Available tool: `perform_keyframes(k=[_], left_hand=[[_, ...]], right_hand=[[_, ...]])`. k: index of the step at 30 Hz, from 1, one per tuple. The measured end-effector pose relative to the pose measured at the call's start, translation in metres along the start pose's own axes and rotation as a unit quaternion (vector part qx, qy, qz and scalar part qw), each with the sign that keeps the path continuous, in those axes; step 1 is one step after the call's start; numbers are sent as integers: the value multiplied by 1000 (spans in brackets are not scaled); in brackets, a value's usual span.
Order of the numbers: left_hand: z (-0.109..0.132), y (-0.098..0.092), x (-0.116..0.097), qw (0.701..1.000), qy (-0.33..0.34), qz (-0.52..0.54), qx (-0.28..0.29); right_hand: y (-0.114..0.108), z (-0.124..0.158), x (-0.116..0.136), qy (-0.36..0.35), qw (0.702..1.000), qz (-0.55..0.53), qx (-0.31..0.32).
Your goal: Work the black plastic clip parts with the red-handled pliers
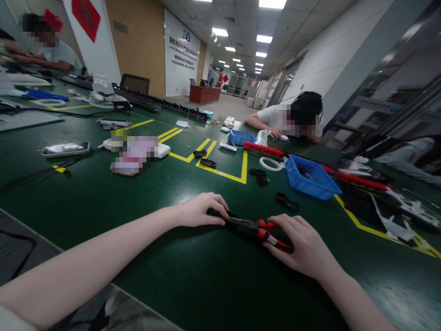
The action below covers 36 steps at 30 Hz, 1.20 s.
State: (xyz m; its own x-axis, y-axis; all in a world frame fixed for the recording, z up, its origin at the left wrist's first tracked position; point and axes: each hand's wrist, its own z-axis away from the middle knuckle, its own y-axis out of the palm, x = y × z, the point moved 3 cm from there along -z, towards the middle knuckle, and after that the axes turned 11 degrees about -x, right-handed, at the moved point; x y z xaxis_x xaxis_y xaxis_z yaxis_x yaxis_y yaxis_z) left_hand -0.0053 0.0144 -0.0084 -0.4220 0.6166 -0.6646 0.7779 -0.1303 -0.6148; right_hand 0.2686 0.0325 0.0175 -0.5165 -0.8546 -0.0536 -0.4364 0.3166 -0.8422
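Observation:
My right hand (301,241) is closed around the red and black handles of long-nose pliers (267,232), whose jaws point left. Between thumb and fingers, my left hand (203,209) pinches a small black plastic part (215,212). The jaw tips reach this part close to my left fingertips; whether they grip it or only touch it I cannot tell. Both hands are low over the green tabletop (213,276). Similar black parts lie beyond them, one black piece (286,201) being nearest to my right hand.
A blue bin (312,179) with dark parts in it stands at right, next to a white ring (271,164). A phone (132,156) and a white device (65,149) lie at left. Across the table a person (292,117) leans forward; another person (51,50) sits at far left.

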Motion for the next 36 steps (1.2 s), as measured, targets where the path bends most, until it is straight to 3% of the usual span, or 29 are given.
perform_keyframes(k=[36], left_hand=[[0,1,2,1000,6,-10,0]], right_hand=[[-3,0,1,-20,999,25,-22]])
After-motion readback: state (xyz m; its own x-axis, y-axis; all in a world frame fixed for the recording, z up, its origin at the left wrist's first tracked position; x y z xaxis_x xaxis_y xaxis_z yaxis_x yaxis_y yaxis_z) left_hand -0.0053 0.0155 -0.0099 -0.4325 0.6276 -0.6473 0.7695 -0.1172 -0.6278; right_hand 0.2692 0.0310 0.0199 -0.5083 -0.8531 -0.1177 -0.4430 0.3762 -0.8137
